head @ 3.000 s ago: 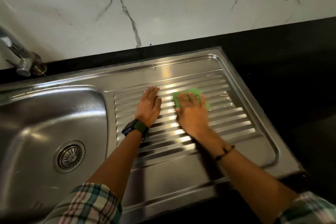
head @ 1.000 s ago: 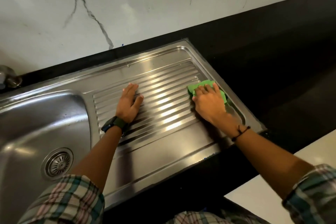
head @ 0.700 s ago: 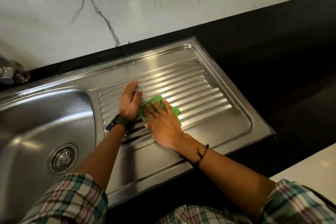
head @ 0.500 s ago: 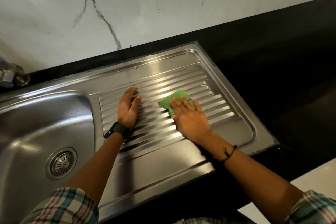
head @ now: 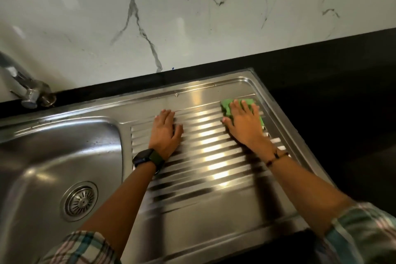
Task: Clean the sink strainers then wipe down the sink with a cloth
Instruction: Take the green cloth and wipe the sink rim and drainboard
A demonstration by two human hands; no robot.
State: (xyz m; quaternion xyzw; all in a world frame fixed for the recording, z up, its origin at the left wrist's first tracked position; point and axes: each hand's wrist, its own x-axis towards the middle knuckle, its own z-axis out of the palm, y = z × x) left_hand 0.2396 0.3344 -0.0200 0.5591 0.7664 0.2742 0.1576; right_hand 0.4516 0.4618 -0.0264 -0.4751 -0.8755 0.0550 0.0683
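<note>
Currently my right hand (head: 244,126) presses flat, fingers spread, on the green cloth (head: 226,107) at the drainboard's (head: 214,210) far corner, left hand (head: 166,133) open and bracing; risk: ridges snag cloth.

A steel sink (head: 214,216) sits in the black countertop (head: 332,96), green cloth (head: 227,105) on its drainboard.

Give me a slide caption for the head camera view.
Right hand presses green cloth on drainboard; left hand lies flat.
</note>
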